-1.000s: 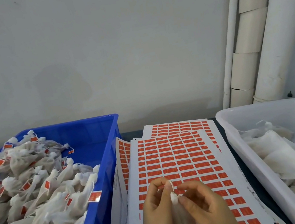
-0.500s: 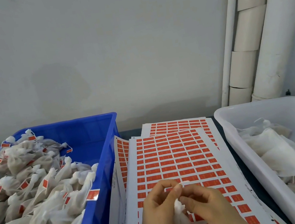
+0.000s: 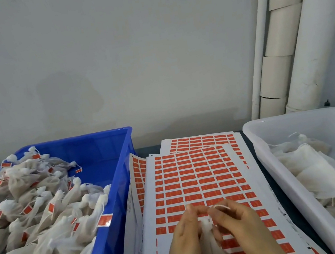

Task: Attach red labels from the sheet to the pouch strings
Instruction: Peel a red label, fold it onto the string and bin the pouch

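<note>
A white mesh pouch (image 3: 208, 251) hangs between both hands at the bottom centre, its gathered neck up. My left hand (image 3: 182, 243) grips the pouch below the neck. My right hand (image 3: 242, 225) pinches the pouch's white string (image 3: 221, 206), which loops over the fingertips. Both hands hover over the top sheet of red labels (image 3: 196, 180), which lies on a stack of similar sheets. Whether a label is on the string cannot be seen.
A blue bin (image 3: 113, 181) on the left holds several pouches carrying red labels. A white tub (image 3: 263, 154) on the right holds unlabelled white pouches. White pipes (image 3: 307, 39) stand against the grey wall at the back right.
The hands and pouch have shifted slightly down and right over the sheet. The right fingers have drawn the string up and to the right of the pouch neck.
</note>
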### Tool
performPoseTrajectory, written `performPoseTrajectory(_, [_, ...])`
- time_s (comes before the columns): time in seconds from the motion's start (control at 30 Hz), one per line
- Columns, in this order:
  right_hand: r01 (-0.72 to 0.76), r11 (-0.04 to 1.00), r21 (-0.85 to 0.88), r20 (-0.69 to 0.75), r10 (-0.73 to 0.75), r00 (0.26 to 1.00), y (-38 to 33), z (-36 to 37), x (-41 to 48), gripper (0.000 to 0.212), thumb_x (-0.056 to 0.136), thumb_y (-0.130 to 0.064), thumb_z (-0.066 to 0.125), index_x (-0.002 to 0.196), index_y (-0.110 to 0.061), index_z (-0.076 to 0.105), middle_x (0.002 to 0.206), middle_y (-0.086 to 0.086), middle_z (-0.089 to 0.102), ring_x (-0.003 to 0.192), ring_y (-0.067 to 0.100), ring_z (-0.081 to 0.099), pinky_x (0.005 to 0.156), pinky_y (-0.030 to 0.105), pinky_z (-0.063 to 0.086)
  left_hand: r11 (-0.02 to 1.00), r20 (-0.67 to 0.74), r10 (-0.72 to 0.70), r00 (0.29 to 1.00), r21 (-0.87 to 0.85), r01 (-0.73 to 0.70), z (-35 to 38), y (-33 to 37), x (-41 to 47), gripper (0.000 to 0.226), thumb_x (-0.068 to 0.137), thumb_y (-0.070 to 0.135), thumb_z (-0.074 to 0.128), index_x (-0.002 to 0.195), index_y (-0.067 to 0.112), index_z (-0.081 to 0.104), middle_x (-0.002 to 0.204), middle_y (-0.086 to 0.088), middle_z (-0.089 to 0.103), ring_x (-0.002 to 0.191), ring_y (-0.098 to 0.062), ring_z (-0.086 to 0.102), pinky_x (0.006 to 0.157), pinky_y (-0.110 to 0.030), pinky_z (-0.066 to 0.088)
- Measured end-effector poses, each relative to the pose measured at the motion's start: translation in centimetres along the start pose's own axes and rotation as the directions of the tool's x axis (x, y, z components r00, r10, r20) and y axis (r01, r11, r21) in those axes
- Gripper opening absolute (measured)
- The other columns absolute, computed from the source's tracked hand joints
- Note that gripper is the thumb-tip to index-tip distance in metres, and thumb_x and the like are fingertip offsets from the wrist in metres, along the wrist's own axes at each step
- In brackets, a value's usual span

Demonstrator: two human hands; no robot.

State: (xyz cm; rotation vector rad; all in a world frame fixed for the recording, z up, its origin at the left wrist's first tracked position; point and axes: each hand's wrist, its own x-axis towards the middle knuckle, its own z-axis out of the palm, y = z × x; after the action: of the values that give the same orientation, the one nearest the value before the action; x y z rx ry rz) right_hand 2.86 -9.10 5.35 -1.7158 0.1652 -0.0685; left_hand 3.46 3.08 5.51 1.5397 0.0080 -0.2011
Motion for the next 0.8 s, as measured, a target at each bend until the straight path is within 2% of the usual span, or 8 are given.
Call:
performPoseTrajectory(0.07, [-0.027,0.996,0.088,-0.087,0.034,0.996,0.1,-0.1,0.2,0.007,0.082,-0.029,0.065,0.083,-0.022,0.066,0.072,-0.009,0.071,0.074,0.014,0.069,0.07,0.024,0.056,1.0,0.063,-0.022,0.998,0.005,0.021,0.0,0.0,0.1,0.029,0.078,0.052,0.058,0.099,0.034,0.057,0.087,0.019,0.071,0.082,-0.006,0.068,0.074,-0.015,0.048])
performPoseTrajectory(0.13, [-0.023,0.992,0.123,-0.125,0.038,0.991,0.1,-0.3,0.3,0.006,0.082,-0.024,0.066,0.082,-0.018,0.066,0.074,-0.005,0.071,0.075,0.018,0.07,0.074,0.034,0.058,0.998,0.115,-0.029,0.993,0.056,0.022,0.1,-0.2,0.1,0.031,0.078,0.028,0.075,0.102,0.03,0.056,0.085,0.014,0.074,0.082,-0.004,0.07,0.067,-0.014,0.051])
performPoseTrajectory(0.27, [0.045,0.998,0.048,-0.132,-0.039,0.99,0.2,-0.2,0.1,0.006,0.086,-0.022,0.061,0.082,-0.018,0.06,0.072,-0.006,0.069,0.071,0.015,0.069,0.064,0.026,0.058,0.986,0.053,0.049,0.997,0.157,-0.057,0.5,-0.6,-0.1,0.021,0.084,0.025,0.069,0.099,0.03,0.055,0.081,0.015,0.073,0.08,-0.003,0.069,0.066,-0.012,0.051])
performPoseTrajectory(0.4, [0.062,0.998,-0.023,-0.147,-0.065,0.987,0.2,0.3,0.0,0.007,0.088,-0.027,0.057,0.083,-0.022,0.056,0.076,-0.009,0.068,0.076,0.013,0.068,0.071,0.026,0.057,0.94,-0.033,0.257,0.966,0.24,-0.242,0.7,-1.1,-0.4,0.03,0.079,0.022,0.075,0.096,0.035,0.055,0.085,0.023,0.066,0.085,0.0,0.064,0.068,-0.012,0.052])
performPoseTrajectory(0.53, [0.033,0.977,0.21,-0.14,-0.004,0.99,-0.2,0.6,-0.4,0.01,0.09,-0.021,0.053,0.084,-0.013,0.055,0.068,0.0,0.065,0.071,0.02,0.064,0.074,0.032,0.057,0.903,-0.145,0.369,0.918,0.29,-0.317,0.5,-0.9,-0.5,0.021,0.079,0.015,0.073,0.083,0.031,0.061,0.082,0.028,0.064,0.083,0.004,0.061,0.063,-0.011,0.052])
performPoseTrajectory(0.6, [0.016,0.924,0.383,-0.122,0.034,0.992,-0.6,0.7,-0.5,0.011,0.091,-0.015,0.05,0.083,-0.007,0.052,0.06,0.002,0.058,0.061,0.021,0.053,0.071,0.03,0.054,0.911,-0.185,0.387,0.903,0.23,-0.344,0.4,-0.7,-0.5,0.015,0.081,0.008,0.071,0.08,0.022,0.064,0.076,0.015,0.067,0.076,-0.005,0.064,0.058,-0.014,0.052])
performPoseTrajectory(0.67, [0.023,0.89,0.455,-0.128,0.039,0.991,-1.0,0.8,-0.6,0.01,0.091,-0.011,0.049,0.084,-0.005,0.051,0.058,0.002,0.056,0.057,0.02,0.048,0.068,0.028,0.051,0.921,-0.215,0.382,0.899,0.165,-0.352,0.5,-0.2,-0.7,0.013,0.082,0.003,0.067,0.078,0.015,0.064,0.07,0.007,0.067,0.068,-0.011,0.064,0.055,-0.017,0.052])
performPoseTrajectory(0.8, [0.125,0.915,0.385,-0.183,-0.057,0.982,-1.1,0.3,-0.5,0.009,0.09,-0.012,0.052,0.083,-0.008,0.055,0.061,0.0,0.061,0.063,0.021,0.055,0.071,0.027,0.051,0.963,-0.159,0.268,0.95,0.082,-0.258,0.5,0.3,-0.7,0.009,0.084,0.005,0.065,0.082,0.013,0.063,0.069,0.006,0.067,0.069,-0.009,0.064,0.058,-0.016,0.052])
